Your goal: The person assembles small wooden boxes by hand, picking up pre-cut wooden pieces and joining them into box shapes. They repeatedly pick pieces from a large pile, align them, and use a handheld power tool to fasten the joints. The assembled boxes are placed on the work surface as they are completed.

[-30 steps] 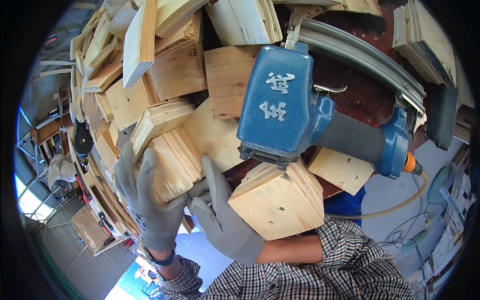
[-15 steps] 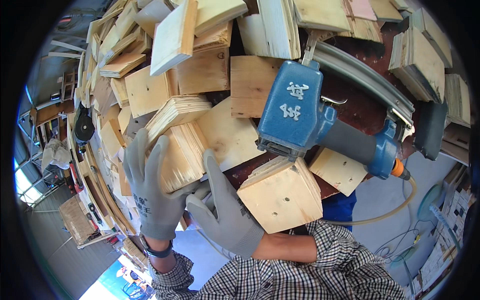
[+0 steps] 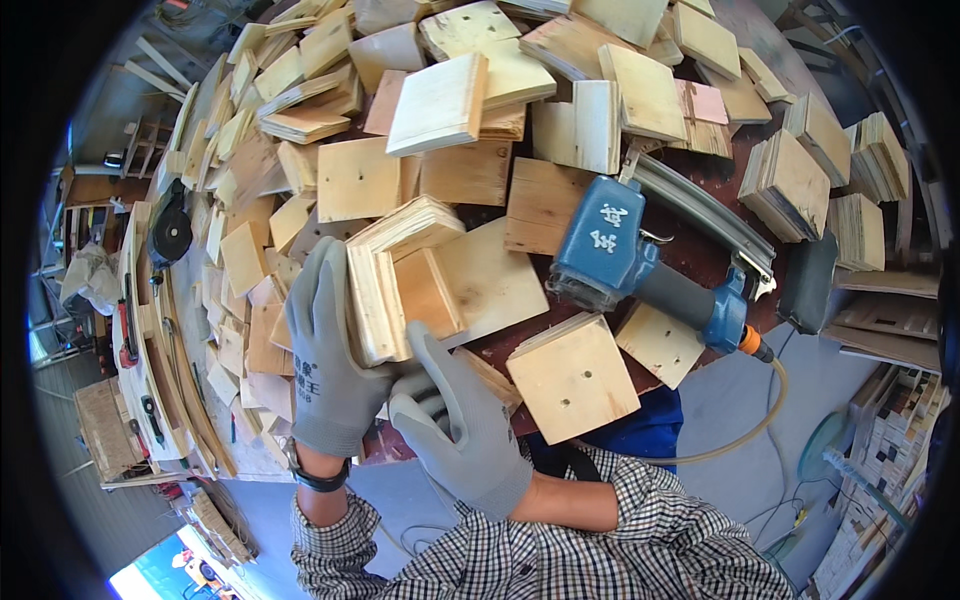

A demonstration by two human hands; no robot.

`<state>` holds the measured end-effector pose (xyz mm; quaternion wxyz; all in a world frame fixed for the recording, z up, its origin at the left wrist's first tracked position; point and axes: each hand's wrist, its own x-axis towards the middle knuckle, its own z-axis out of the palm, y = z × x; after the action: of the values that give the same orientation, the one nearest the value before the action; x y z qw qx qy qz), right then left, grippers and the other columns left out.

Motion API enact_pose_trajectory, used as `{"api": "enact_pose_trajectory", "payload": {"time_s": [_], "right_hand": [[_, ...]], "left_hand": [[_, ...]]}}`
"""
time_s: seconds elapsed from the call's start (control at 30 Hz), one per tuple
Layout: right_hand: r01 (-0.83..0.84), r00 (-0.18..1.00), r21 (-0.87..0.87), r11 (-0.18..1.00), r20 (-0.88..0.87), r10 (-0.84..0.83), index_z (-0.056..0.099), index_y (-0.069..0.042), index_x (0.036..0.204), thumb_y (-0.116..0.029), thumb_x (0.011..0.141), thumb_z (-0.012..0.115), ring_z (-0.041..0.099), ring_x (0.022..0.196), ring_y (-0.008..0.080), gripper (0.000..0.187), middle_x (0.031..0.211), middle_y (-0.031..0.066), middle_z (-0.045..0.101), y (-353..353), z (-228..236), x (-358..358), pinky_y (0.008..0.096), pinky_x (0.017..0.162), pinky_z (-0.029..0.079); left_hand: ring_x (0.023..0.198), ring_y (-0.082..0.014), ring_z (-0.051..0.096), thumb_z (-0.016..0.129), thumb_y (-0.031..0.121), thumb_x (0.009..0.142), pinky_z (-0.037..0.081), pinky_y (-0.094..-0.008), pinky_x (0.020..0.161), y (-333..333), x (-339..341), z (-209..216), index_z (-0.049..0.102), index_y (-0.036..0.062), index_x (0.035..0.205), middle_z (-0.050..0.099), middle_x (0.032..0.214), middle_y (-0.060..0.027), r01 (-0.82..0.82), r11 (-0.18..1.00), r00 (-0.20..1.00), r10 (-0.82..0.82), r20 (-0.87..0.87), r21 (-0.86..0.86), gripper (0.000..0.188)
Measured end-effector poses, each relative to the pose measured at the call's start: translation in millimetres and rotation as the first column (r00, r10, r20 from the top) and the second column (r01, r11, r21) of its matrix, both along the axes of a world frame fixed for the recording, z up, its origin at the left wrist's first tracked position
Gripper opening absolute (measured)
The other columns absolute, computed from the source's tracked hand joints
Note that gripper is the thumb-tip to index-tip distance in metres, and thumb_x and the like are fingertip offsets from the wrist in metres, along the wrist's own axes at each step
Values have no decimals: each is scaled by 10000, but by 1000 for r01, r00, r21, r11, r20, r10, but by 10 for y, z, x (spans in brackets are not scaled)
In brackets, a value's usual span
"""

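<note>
Both my hands wear grey gloves and are at a stack of plywood pieces at the near left of the workbench. My left hand lies along the stack's left side, fingers stretched upward and thumb hidden under its near end. At the near edge, my right hand has one digit raised against the pieces and its other fingers curled. The stack's layered edges form a corner around a smaller wooden face. To the right, a blue nail gun lies above a squared plywood block.
Loose plywood pieces are heaped across the far and left side. Another holed piece lies under the nail gun's handle. Its yellowish hose hangs over the near edge. A black tape reel sits far left; stacked blocks stand right.
The view has shifted, showing more of the heap. The plywood stack has turned between my hands; its fanned edges at the front have given way to an angled corner. The nail gun stays on the bench.
</note>
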<state>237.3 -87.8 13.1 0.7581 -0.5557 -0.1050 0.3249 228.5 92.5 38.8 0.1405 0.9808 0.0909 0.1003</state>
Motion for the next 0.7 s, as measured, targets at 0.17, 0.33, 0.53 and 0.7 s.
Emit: {"api": "enact_pose_trajectory", "payload": {"time_s": [0.17, 0.33, 0.53, 0.7], "right_hand": [[123, 931, -71, 990, 354, -90, 559, -79, 1526, -166, 1018, 735, 626, 888, 122, 545, 1235, 104, 630, 47, 100, -8, 241, 709, 523], [35, 946, 8, 999, 323, -36, 652, -51, 1378, -141, 991, 756, 697, 1054, 231, 410, 1364, 157, 661, -35, 121, 70, 313, 845, 577], [76, 656, -219, 973, 746, 117, 502, 80, 1460, -115, 931, 785, 686, 1015, 354, 630, 1226, 231, 644, -292, 159, 99, 408, 897, 576], [132, 709, -465, 875, 661, 245, 156, 169, 1604, -162, 1002, 701, 665, 994, 309, 878, 1251, 263, 580, -59, 44, -6, 416, 902, 567]], "left_hand": [[1546, -469, 333, 916, 253, 792, 301, -554, 1269, 23, -149, -70, 380, -20, 1601, 423, 1631, -234, 18, 984, 1000, -13, 26, -179, 1008], [1515, -499, 406, 905, 367, 817, 327, -589, 1243, -28, -226, 17, 395, -26, 1594, 483, 1592, -267, 88, 988, 980, -64, 189, -125, 1009], [1488, -378, 468, 730, 153, 960, 432, -502, 1203, -466, -1466, -499, 301, 5, 1650, 389, 1649, -261, -377, 672, 752, 624, 213, -637, 826], [1431, -484, 488, 736, 131, 969, 446, -594, 1154, -892, -1359, -438, 387, -6, 1575, 442, 1595, -277, -295, 929, 842, 364, 399, -225, 713]]}}
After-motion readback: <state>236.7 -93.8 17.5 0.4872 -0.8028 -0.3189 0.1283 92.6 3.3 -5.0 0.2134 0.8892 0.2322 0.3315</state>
